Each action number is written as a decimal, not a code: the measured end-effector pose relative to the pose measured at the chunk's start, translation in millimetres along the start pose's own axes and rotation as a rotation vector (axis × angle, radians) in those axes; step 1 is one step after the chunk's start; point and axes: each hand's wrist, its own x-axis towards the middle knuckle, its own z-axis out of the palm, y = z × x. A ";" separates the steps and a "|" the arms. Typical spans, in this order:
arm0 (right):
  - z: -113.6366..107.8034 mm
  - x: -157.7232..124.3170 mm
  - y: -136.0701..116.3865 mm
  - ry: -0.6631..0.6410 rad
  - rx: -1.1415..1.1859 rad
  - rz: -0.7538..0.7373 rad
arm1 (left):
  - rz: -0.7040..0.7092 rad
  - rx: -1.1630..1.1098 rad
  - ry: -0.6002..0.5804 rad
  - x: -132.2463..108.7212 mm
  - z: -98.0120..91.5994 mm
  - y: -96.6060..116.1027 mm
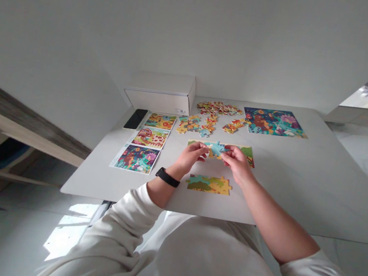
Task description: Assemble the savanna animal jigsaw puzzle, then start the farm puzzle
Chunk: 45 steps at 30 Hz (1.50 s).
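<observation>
My left hand and my right hand are raised over the table, fingers pinched on light blue jigsaw puzzle pieces between them. Whether these are one joined cluster or separate pieces I cannot tell. Just behind and below the hands lies a flat puzzle strip with green trees, partly covered by them. Nearer to me rests a joined puzzle section with a green tree and yellow ground, touched by neither hand. A black band circles my left wrist.
Loose pieces lie in a heap at the back, with small clusters before it. A dark blue picture puzzle is at the back right. Picture cards, a phone and a white box stand left. The wall borders the table.
</observation>
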 end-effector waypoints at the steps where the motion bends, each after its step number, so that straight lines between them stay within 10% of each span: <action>1: 0.0 0.1 0.4 -0.001 -0.001 -0.003 | 0.002 -0.002 -0.001 -0.1 -0.1 0.1; 28: -13.9 11.8 -9.7 0.022 -0.063 -0.059 | -0.029 -0.003 -0.009 0.6 2.2 -3.3; 37: -71.5 97.6 -46.4 0.125 -0.293 -0.052 | -0.065 -0.033 -0.048 0.8 4.1 -6.9; 45: -34.3 181.2 -40.3 0.188 -0.583 0.104 | -0.084 -0.083 -0.052 0.7 3.9 -6.5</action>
